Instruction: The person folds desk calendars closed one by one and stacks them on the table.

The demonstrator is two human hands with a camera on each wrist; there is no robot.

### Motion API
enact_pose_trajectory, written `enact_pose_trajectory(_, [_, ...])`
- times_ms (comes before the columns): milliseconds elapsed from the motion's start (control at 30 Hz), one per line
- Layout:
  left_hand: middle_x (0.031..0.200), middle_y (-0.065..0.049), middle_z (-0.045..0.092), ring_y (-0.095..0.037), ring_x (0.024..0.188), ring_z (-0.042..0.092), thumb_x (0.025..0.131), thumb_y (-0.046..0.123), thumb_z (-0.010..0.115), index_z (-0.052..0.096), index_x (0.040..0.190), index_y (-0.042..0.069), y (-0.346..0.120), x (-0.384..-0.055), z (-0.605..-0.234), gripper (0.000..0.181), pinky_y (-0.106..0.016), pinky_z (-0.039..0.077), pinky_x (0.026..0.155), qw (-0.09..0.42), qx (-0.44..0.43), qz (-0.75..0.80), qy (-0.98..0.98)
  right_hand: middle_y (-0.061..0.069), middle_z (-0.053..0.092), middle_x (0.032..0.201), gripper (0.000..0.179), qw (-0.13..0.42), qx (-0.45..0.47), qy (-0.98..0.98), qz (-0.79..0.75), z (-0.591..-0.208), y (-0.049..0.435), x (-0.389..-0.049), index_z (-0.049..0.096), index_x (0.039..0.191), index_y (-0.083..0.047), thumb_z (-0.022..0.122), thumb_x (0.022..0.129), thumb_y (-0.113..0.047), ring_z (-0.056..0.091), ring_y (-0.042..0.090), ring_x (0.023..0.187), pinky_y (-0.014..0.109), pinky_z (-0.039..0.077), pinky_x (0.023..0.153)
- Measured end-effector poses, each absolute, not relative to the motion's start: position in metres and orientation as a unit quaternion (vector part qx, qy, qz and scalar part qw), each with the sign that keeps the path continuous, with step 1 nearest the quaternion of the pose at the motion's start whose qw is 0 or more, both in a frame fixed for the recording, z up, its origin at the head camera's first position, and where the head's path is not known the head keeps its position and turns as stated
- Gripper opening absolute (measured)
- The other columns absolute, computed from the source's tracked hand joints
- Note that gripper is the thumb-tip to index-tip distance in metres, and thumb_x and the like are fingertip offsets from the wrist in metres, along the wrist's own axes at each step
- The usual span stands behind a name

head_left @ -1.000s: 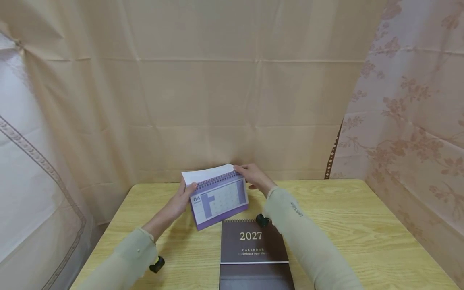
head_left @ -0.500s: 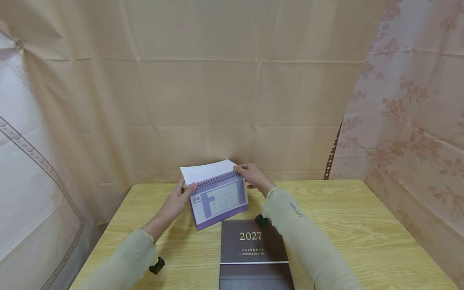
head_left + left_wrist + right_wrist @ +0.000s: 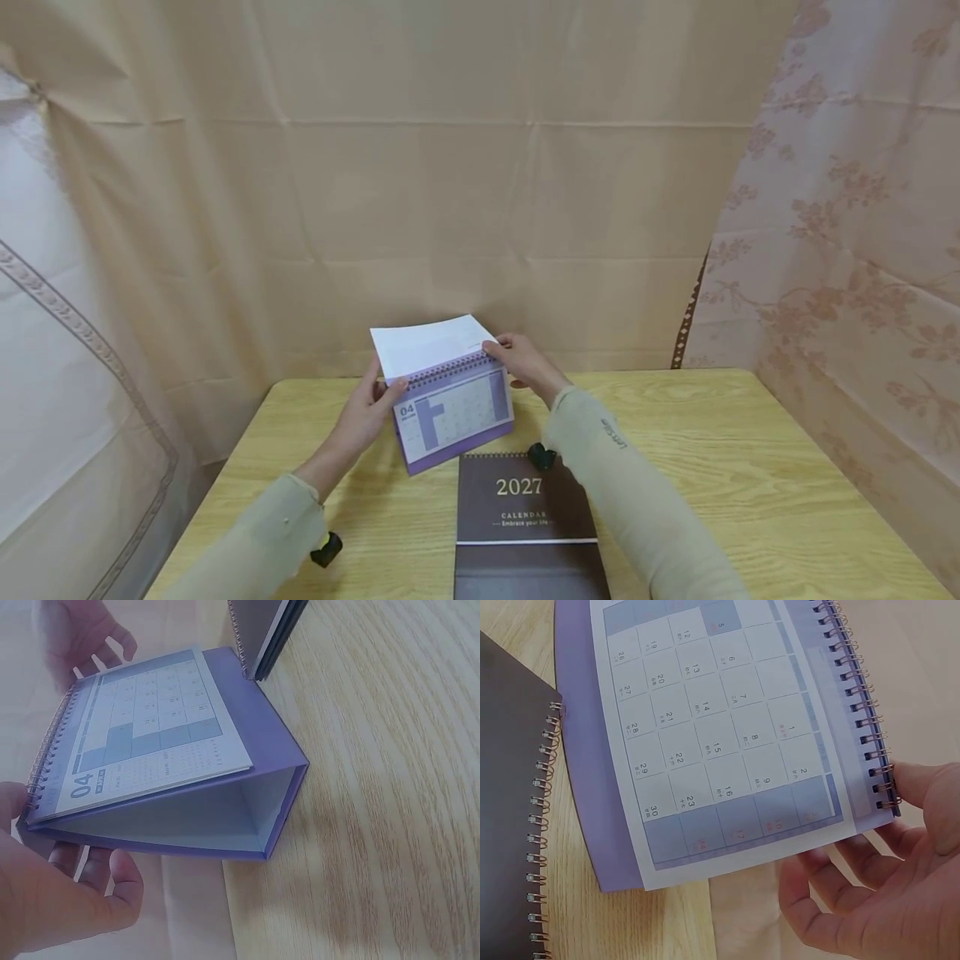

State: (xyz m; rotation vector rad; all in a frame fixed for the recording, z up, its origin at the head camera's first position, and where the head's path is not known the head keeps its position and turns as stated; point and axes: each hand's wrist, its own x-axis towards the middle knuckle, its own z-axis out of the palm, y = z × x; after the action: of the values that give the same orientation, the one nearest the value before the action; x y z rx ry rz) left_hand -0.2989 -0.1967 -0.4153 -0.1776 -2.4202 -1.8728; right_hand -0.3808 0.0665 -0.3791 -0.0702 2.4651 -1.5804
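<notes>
the purple calendar [image 3: 454,417] faces the near side, long axis slanting away rightward.

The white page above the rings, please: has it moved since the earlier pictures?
Yes, upward: in the head view, the white page now reaches higher above the back edge of the table.

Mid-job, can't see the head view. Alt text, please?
The left hand and right hand hold the upper corners of a purple calendar showing 04, with a white page above its top edge. A brown 2027 calendar sits nearer the camera on the table.
</notes>
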Motion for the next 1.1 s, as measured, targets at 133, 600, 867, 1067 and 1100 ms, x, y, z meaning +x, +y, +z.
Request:
enact_pose_trajectory(133, [0.120,-0.022,0.066,-0.031,0.105,0.066,0.107,0.028,0.054,0.009,0.165,0.025,-0.196,-0.299,-0.415,0.073,-0.045,0.052,0.096,0.038,-0.062,-0.612,-0.788,0.012,0.058,0.132,0.044,0.101,-0.019,0.839,-0.534,-0.380,0.067,-0.381,0.058,0.131,-0.006,0.059,0.103,-0.040,0.053,0.029,0.119,0.054,0.049,0.094])
enact_pose_trajectory(600, [0.109,-0.021,0.067,-0.029,0.097,0.066,0.106,0.031,0.056,0.017,0.163,0.018,-0.195,-0.300,-0.418,0.071,-0.048,0.049,0.094,0.046,-0.052,-0.604,-0.794,0.015,0.057,0.134,0.041,0.091,-0.032,0.833,-0.545,-0.381,0.069,-0.377,0.055,0.129,-0.007,0.060,0.103,-0.039,0.054,0.030,0.118,0.052,0.051,0.091])
enact_pose_trajectory(867, [0.113,-0.020,0.066,-0.029,0.101,0.065,0.106,0.031,0.056,0.018,0.161,0.007,-0.194,-0.299,-0.418,0.071,-0.049,0.046,0.099,0.037,-0.019,-0.606,-0.794,0.013,0.059,0.126,0.034,0.081,-0.044,0.837,-0.540,-0.386,0.068,-0.379,0.057,0.122,-0.011,0.059,0.103,-0.039,0.055,0.030,0.115,0.054,0.051,0.091])
enact_pose_trajectory(1067, [0.116,-0.019,0.065,-0.027,0.103,0.062,0.105,0.033,0.057,0.045,0.136,0.000,-0.192,-0.299,-0.419,0.047,-0.042,0.046,0.093,0.038,-0.001,-0.600,-0.799,0.013,0.059,0.129,0.036,0.077,-0.051,0.836,-0.541,-0.390,0.069,-0.381,0.056,0.125,-0.010,0.057,0.104,-0.040,0.054,0.030,0.118,0.058,0.048,0.096])
enact_pose_trajectory(1100, [0.115,-0.018,0.065,-0.026,0.102,0.061,0.105,0.033,0.058,0.048,0.132,0.000,-0.192,-0.299,-0.419,0.044,-0.040,0.046,0.091,0.042,0.001,-0.596,-0.802,0.013,0.059,0.129,0.036,0.077,-0.051,0.836,-0.541,-0.390,0.069,-0.381,0.057,0.125,-0.010,0.057,0.104,-0.040,0.054,0.031,0.118,0.058,0.049,0.095])
